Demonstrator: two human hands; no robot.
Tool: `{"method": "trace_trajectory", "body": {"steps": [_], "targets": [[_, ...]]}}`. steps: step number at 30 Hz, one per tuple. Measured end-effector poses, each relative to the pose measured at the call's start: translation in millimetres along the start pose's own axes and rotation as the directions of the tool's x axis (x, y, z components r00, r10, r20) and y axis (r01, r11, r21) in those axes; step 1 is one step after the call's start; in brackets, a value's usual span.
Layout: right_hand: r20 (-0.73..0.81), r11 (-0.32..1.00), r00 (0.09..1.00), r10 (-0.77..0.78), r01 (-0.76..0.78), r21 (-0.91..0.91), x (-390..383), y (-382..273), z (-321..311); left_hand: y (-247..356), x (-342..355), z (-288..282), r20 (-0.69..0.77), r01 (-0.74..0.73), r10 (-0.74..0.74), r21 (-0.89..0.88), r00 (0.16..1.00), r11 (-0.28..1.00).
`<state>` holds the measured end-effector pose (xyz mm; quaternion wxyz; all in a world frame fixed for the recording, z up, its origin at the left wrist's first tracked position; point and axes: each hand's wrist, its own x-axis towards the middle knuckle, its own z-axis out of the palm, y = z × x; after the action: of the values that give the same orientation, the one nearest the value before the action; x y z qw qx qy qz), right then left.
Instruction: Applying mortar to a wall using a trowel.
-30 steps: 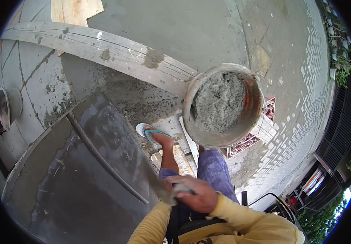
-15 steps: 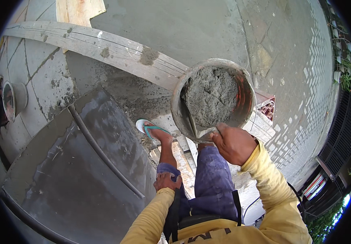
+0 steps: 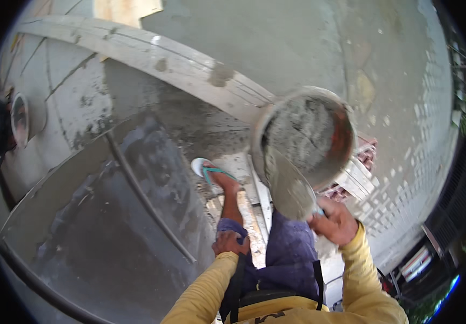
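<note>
My right hand (image 3: 336, 220) grips the handle of a trowel (image 3: 291, 186). The trowel's wide blade is coated with grey mortar, and its tip reaches over the near left rim of a bucket (image 3: 258, 141). Grey wet mortar (image 3: 303, 129) fills much of the bucket, with a reddish patch of inner wall showing on its right side. My left hand (image 3: 230, 243) rests on my left knee, its fingers curled over the purple trouser cloth.
A long wooden board (image 3: 189, 81) runs from the upper left to the bucket. At left stands a smooth grey plastered surface (image 3: 92, 232) with a rod-like strip (image 3: 146, 197) across it. Hollow red bricks (image 3: 367, 153) sit right of the bucket. A second bucket (image 3: 35, 119) lies tipped at far left.
My right hand has drawn the trowel up and back, so its blade now shows outside the bucket's near rim. The whole view has shifted slightly; my left hand stays on the knee.
</note>
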<state>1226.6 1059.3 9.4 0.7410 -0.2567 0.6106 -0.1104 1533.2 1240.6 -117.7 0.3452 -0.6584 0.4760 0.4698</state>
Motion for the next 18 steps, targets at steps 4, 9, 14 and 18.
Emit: {"method": "trace_trajectory", "body": {"steps": [4,9,14,18], "targets": [[-0.028,0.970,0.980,-0.195,0.197,0.141,15,21,68,16,18,-11,0.199,-0.025,0.019,0.026,0.980,0.999],[-0.051,0.908,0.909,-0.413,0.406,-0.108,175,82,175,-6,8,-12,0.129,-0.042,0.043,-0.006,0.991,0.999],[-0.111,0.902,0.909,-0.403,0.373,-0.218,341,97,221,-22,1,-3,0.033,-0.073,0.077,-0.093,0.997,0.993],[-0.153,0.809,0.813,-0.562,0.502,-0.304,418,75,242,-41,2,4,0.009,-0.110,0.112,-0.160,0.994,0.981]]}}
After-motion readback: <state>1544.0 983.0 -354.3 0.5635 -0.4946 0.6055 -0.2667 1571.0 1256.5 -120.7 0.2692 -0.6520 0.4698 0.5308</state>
